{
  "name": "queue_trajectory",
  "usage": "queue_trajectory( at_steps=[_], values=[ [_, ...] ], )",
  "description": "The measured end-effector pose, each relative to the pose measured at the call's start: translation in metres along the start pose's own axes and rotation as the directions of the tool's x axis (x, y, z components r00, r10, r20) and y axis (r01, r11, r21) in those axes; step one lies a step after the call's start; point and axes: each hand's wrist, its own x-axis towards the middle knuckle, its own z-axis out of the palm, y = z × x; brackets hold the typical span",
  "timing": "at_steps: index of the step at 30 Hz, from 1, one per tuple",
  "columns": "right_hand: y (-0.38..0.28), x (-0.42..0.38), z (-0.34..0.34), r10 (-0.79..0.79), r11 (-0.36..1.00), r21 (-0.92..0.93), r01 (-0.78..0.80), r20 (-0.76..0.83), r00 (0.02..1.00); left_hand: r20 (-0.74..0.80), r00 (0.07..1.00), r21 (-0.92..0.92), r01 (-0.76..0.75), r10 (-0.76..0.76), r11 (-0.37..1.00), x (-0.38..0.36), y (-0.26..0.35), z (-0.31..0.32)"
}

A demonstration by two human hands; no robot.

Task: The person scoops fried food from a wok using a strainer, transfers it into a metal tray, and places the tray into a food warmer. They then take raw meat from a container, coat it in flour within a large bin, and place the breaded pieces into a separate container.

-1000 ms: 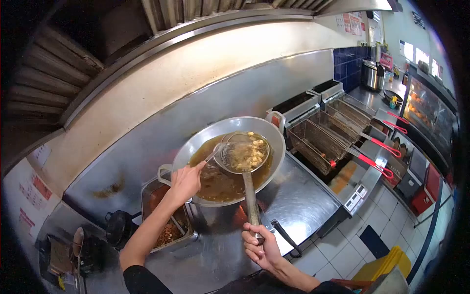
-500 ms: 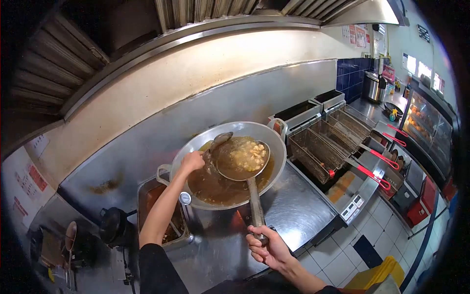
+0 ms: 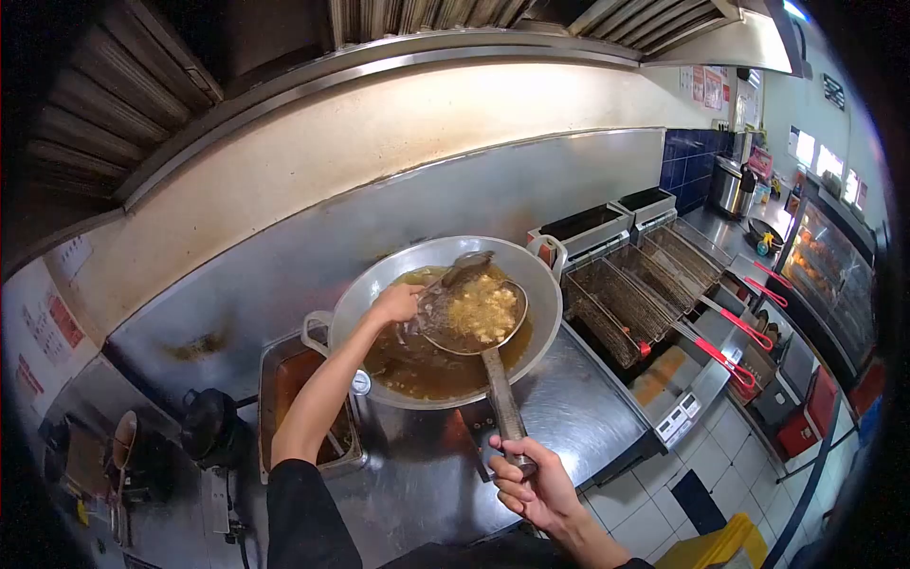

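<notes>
Steel skimmer [image 3: 471, 318] handle being gripped by closed right hand [image 3: 533, 485]; left hand [image 3: 396, 303] clutching ladle [image 3: 464, 268], both holding fried pieces [image 3: 481, 314] over oil-filled wok [image 3: 379, 280].

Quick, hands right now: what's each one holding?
Left hand: closed on the ladle handle over the wok.
Right hand: closed on the skimmer handle.

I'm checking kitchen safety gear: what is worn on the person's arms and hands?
Both hands are bare, with no gloves: the left hand and the right hand. The forearms are bare too. A black sleeve covers the left upper arm. No watch or rings show.
</notes>
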Motion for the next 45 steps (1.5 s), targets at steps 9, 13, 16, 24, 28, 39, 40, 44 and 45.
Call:
queue_trajectory(
  at_steps=[9,13,16,24,28,39,40,44,45],
  values=[
    [0.017,0.023,-0.026,-0.075,0.997,-0.024,0.075,0.019,0.997,-0.02,0.994,0.238,-0.104,0.112,0.966,-0.057,0.056,-0.039],
    [0.016,0.031,-0.03,-0.065,0.998,-0.015,0.066,0.04,0.997,-0.031,0.999,0.239,-0.022,0.03,0.971,-0.095,0.066,-0.07],
    [0.024,0.043,-0.036,-0.044,0.999,-0.013,0.045,0.064,0.997,-0.136,0.991,0.2,0.019,0.009,0.98,-0.114,0.055,-0.074],
    [0.024,0.067,-0.057,-0.022,0.999,-0.04,0.029,0.166,0.986,-0.281,0.951,0.096,0.164,-0.132,0.982,-0.152,0.016,-0.08],
    [0.033,0.063,-0.06,-0.007,1.0,-0.014,0.009,0.173,0.985,-0.289,0.954,0.056,0.107,-0.086,0.993,-0.172,0.001,-0.071],
    [0.045,0.051,-0.053,-0.037,0.996,-0.083,0.045,0.1,0.994,-0.245,0.925,-0.046,0.29,-0.292,0.956,-0.201,-0.029,-0.077],
    [0.046,0.04,-0.048,-0.018,0.998,-0.06,0.023,0.071,0.997,-0.259,0.918,-0.049,0.299,-0.301,0.953,-0.201,-0.037,-0.077],
    [0.039,0.009,-0.025,0.072,0.997,-0.011,-0.072,0.01,0.997,-0.234,0.927,0.027,0.307,-0.293,0.951,-0.191,-0.06,-0.07],
    [0.039,0.003,-0.019,0.068,0.998,-0.008,-0.068,-0.002,0.998,-0.229,0.932,0.023,0.293,-0.28,0.956,-0.185,-0.063,-0.068]
  ],
)
